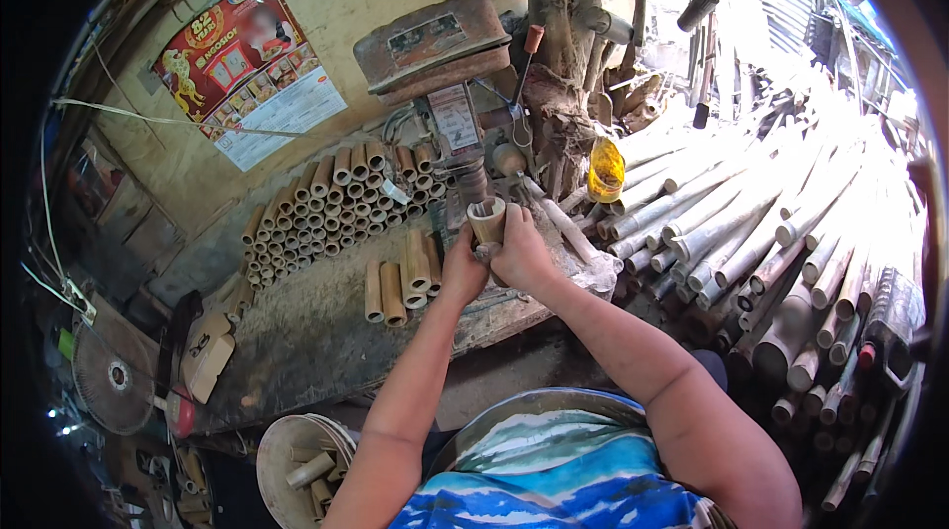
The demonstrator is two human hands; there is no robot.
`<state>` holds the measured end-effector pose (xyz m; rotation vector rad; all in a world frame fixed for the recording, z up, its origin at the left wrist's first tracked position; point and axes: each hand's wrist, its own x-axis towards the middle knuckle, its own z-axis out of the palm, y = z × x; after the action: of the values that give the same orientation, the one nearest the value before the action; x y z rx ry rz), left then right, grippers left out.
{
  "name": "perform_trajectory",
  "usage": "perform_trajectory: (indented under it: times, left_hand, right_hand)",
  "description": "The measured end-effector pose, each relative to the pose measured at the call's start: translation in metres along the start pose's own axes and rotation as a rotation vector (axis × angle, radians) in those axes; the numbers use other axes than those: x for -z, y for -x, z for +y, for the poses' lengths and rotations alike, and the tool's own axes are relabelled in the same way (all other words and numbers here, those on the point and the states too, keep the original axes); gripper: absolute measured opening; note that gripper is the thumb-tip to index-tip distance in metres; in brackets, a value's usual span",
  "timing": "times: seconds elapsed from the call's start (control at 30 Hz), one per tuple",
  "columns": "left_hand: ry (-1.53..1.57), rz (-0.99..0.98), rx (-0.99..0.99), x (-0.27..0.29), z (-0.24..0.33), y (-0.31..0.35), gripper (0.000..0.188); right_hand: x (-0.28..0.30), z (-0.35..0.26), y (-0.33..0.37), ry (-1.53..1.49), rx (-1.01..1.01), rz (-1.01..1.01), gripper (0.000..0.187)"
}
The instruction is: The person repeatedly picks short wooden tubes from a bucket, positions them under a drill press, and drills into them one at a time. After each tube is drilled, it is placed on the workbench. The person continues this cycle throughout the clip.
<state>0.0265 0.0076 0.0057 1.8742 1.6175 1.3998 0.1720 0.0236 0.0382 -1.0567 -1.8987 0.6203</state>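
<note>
Both my hands are at a short bamboo tube [485, 222], its open end facing up, under the spindle [472, 185] of a drill press [432, 46]. My left hand [464, 270] is closed around the tube's lower left side. From the right, my right hand [522, 252] grips it, the fingers wrapped along its side. The lower end of the tube is hidden behind my hands. Whether the spindle's tip touches the tube, I cannot tell. Left of my hands, several cut bamboo tubes [393, 294] stand upright on the wooden workbench [306, 331].
A large stack of bamboo tubes [341, 195] lies against the wall. Long bamboo poles [732, 218] pile up at the right, near a yellow container [605, 171]. A white bucket [272, 465] holding bamboo pieces stands below the bench; a fan [119, 376] is at far left.
</note>
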Motion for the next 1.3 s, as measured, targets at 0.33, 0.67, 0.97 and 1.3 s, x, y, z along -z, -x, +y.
perform_trajectory:
  times: [0.33, 0.67, 0.97, 1.3]
  left_hand:
    - [0.298, -0.029, 0.084, 0.020, -0.025, -0.001, 0.064]
    - [-0.172, -0.135, 0.190, 0.003, -0.012, -0.017, 0.078]
    - [-0.069, -0.098, 0.106, -0.003, -0.018, 0.015, 0.072]
    - [-0.090, -0.078, 0.110, 0.010, -0.050, 0.017, 0.075]
  right_hand:
    - [-0.023, -0.024, -0.006, -0.004, 0.006, 0.062, 0.064]
    - [-0.021, 0.013, -0.021, 0.018, -0.091, 0.004, 0.057]
    - [-0.016, 0.019, 0.012, 0.006, 0.017, -0.018, 0.053]
    - [-0.043, 0.017, 0.003, 0.070, 0.018, -0.036, 0.064]
